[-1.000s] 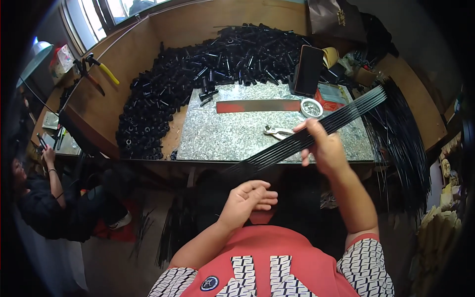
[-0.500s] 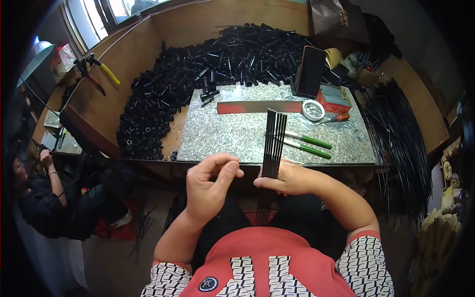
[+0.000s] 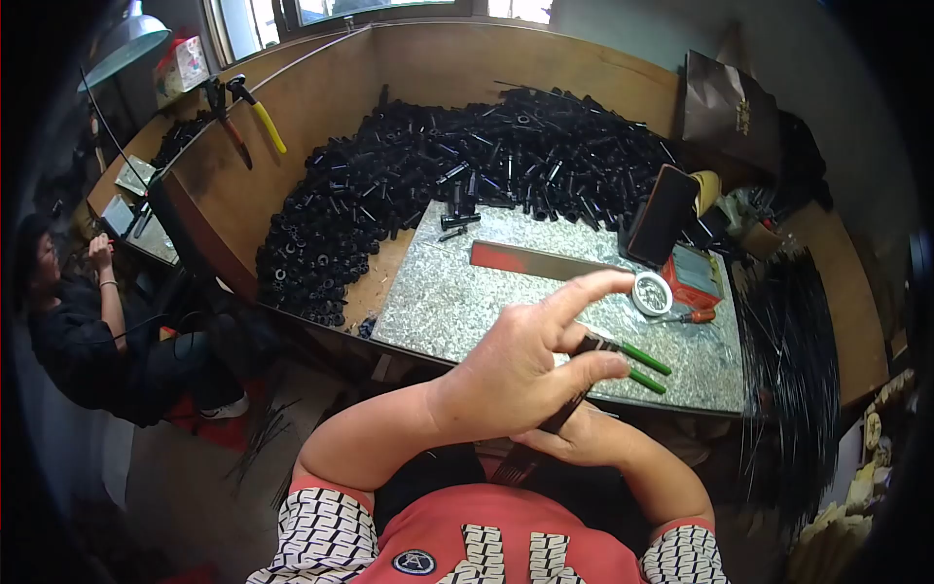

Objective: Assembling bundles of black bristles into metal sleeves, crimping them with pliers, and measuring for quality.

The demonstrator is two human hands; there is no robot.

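Note:
My left hand [image 3: 525, 365] reaches across to the right over the granite-patterned board [image 3: 438, 302]. Its index finger is stretched toward a small white round dish [image 3: 652, 294] of tiny shiny pieces, and the thumb is apart from it. Nothing shows between those fingers. Lower down, my right hand [image 3: 589, 438] grips a bundle of thin black rods [image 3: 516, 467], tilted and partly hidden behind my left hand. Two green-handled tools [image 3: 645, 360] lie on the board just beyond my hands, their tips covered.
Behind the board spreads a heap of black tubular parts [image 3: 506, 146]. A metal bar [image 3: 535, 261], an upright phone [image 3: 662, 214], a red box [image 3: 693, 277] and an orange-handled screwdriver [image 3: 696, 316] are around the dish. Long black rods [image 3: 793, 360] hang at right; another person [image 3: 78, 311] sits left.
My left hand has swung right and forward toward the dish, its fingers spreading. The rod bundle in my right hand has gone from nearly upright to tilted. The view has shifted.

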